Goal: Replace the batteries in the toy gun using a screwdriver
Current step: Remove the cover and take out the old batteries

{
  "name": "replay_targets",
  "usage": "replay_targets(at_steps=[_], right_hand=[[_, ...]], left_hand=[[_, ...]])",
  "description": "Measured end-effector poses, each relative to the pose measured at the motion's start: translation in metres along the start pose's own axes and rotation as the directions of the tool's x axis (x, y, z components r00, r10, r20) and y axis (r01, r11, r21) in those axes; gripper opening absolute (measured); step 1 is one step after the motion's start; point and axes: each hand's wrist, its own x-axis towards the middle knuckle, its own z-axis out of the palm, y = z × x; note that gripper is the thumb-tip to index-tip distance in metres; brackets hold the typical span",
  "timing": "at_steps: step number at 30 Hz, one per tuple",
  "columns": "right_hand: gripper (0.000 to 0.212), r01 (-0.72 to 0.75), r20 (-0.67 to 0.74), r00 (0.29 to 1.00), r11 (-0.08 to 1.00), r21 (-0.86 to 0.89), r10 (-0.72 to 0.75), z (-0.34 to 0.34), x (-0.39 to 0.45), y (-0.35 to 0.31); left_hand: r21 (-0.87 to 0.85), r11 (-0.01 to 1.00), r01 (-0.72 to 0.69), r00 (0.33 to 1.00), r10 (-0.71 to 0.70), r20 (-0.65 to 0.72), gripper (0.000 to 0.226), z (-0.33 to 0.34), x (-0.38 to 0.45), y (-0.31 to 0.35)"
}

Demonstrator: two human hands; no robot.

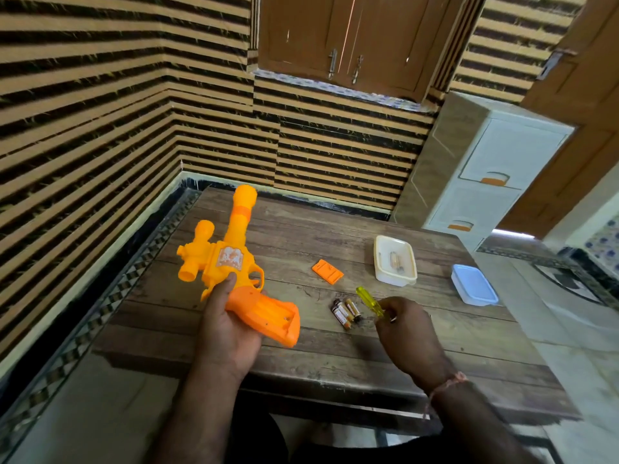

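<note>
My left hand (224,324) grips the orange toy gun (231,259) by its handle, barrel pointing away, above the wooden table (301,349). The battery bay in the handle (274,314) lies open and looks empty. Its orange cover (327,271) rests flat on the table. Three batteries (345,313) lie together between my hands. My right hand (407,333) holds a screwdriver by its yellow handle (370,301), just right of the batteries; its shaft is hidden by my fingers.
A white open box (395,261) with a few items inside stands at the far right of the table, and its blue lid (474,289) lies near the right edge. A white drawer unit (485,175) stands behind the table.
</note>
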Motion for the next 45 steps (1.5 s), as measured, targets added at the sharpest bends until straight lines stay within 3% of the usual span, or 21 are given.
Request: replay_targets(at_steps=[7,11,16,25,32,36,45], right_hand=[[0.022,-0.005,-0.023,1.000,0.999,-0.043,0.004,0.003,0.014,0.000],[0.023,-0.016,-0.027,1.000,1.000,-0.024,0.016,0.009,0.016,-0.001],[0.023,-0.016,-0.010,1.000,1.000,-0.009,0.016,0.016,0.019,-0.004],[0.018,0.018,-0.027,0.999,1.000,-0.009,-0.019,0.013,0.021,-0.005],[0.017,0.038,-0.050,0.998,0.999,0.003,-0.038,0.007,0.014,-0.005],[0.017,0.036,-0.059,0.998,0.999,0.010,-0.035,0.005,0.009,-0.004],[0.018,0.006,-0.065,0.998,1.000,0.028,-0.004,0.000,0.011,0.002]], left_hand=[[0.020,0.999,0.028,0.990,-0.025,-0.142,0.019,-0.004,0.016,0.006],[0.010,1.000,0.025,0.996,-0.024,-0.091,0.031,-0.011,0.026,0.017],[0.086,0.994,0.064,0.998,-0.064,-0.009,0.026,-0.015,0.026,0.023],[0.237,0.965,0.110,0.984,-0.073,-0.162,0.021,-0.015,0.035,0.022],[0.374,0.927,0.023,0.946,0.101,-0.308,0.004,-0.012,0.026,0.018],[0.414,0.910,0.026,0.925,0.135,-0.354,0.014,-0.010,0.021,0.022],[0.706,0.708,-0.012,0.855,0.373,-0.360,0.017,-0.023,0.019,0.025]])
